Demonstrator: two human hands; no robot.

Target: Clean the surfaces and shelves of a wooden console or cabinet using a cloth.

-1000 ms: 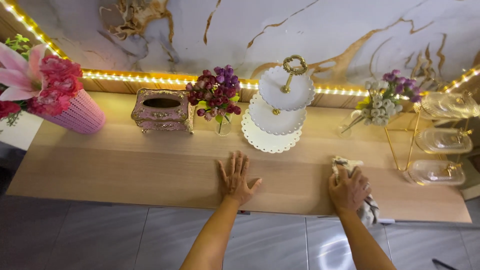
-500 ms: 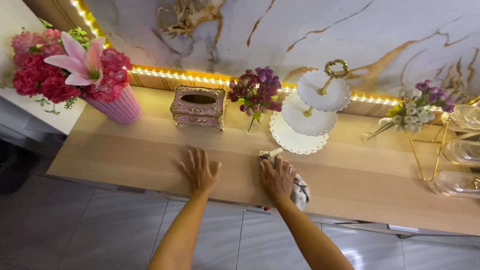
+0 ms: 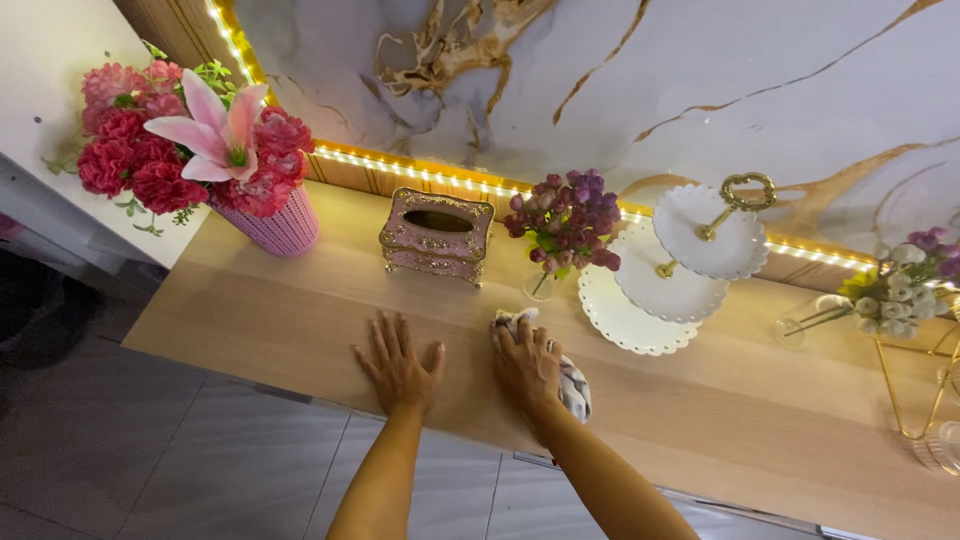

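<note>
My left hand (image 3: 398, 364) lies flat on the wooden shelf top (image 3: 270, 320), fingers spread, holding nothing. Just to its right, my right hand (image 3: 527, 362) presses a crumpled light cloth (image 3: 572, 384) onto the wood; part of the cloth sticks out past the fingertips and beside the wrist. Both hands are near the front edge, in front of a pink and gold tissue box (image 3: 436, 235) and a small glass vase of purple flowers (image 3: 564, 215).
A pink vase of red and pink flowers (image 3: 268, 215) stands at the back left. A white three-tier stand (image 3: 680, 265) with a gold handle sits at the right, then a glass vase of pale flowers (image 3: 880, 300) and a gold rack (image 3: 925, 400). A marble wall with a light strip runs behind.
My right hand has slid the cloth leftward along the shelf, from the right part to beside my left hand. My left hand also shifted left, staying flat.
</note>
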